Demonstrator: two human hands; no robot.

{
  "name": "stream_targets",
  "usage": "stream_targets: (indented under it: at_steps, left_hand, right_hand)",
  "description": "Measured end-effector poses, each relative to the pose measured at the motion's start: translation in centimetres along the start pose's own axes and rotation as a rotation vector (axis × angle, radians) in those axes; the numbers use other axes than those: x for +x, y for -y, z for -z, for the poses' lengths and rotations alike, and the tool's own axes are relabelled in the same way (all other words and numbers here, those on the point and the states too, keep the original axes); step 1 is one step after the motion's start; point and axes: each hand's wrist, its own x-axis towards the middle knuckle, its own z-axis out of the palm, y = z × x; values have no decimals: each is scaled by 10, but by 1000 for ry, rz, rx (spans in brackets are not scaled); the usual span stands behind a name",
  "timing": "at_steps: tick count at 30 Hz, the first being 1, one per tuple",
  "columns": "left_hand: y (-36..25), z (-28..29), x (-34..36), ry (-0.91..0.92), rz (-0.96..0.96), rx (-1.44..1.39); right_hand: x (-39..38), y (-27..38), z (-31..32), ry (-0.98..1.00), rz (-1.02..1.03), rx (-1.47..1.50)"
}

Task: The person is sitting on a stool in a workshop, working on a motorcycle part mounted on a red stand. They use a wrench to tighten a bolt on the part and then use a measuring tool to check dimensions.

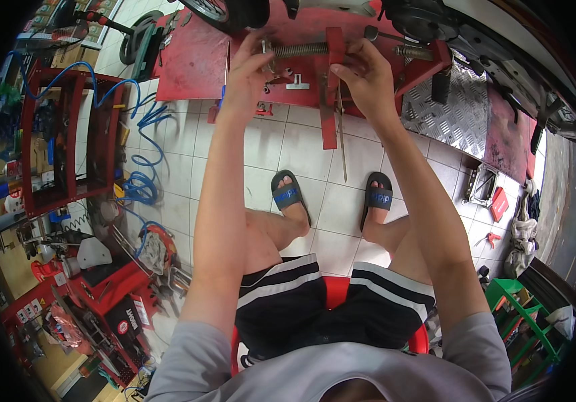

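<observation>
Atop the red lift platform (pixel 187 74), a threaded steel rod (pixel 301 49) runs horizontally through a red steel bracket (pixel 334 40), which has a bar hanging down. My left hand (pixel 248 67), slightly blurred, has its fingers closed on the metal end piece (pixel 267 57) at the rod's left end. My right hand (pixel 368 74) grips the red bracket, thumb on its front and fingers bent behind. A long thin metal strip (pixel 343 144) hangs below that hand. A small T-shaped metal piece (pixel 298 83) lies between my hands. A second threaded screw (pixel 414 52) sits further right.
A motorbike wheel (pixel 214 13) stands at the top. At left are a red tool rack (pixel 68 74), coiled blue hose (pixel 142 187) and a cluttered red cart (pixel 100 295). Right are a diamond-plate ramp (pixel 442 127), metal stand (pixel 480 184) and green rack (pixel 521 321). My feet rest on floor tiles.
</observation>
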Motion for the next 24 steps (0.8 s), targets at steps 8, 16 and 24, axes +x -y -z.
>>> stream_targets:
  at_steps: [8, 16, 24]
  left_hand:
    - [-3, 5, 3, -190, 225, 209]
    - [0, 4, 2, -82, -34, 88]
    - [3, -8, 1, -102, -79, 72]
  right_hand:
    - [1, 3, -5, -43, 4, 1]
    - [1, 1, 0, -20, 17, 8]
    - [2, -3, 2, -21, 10, 0]
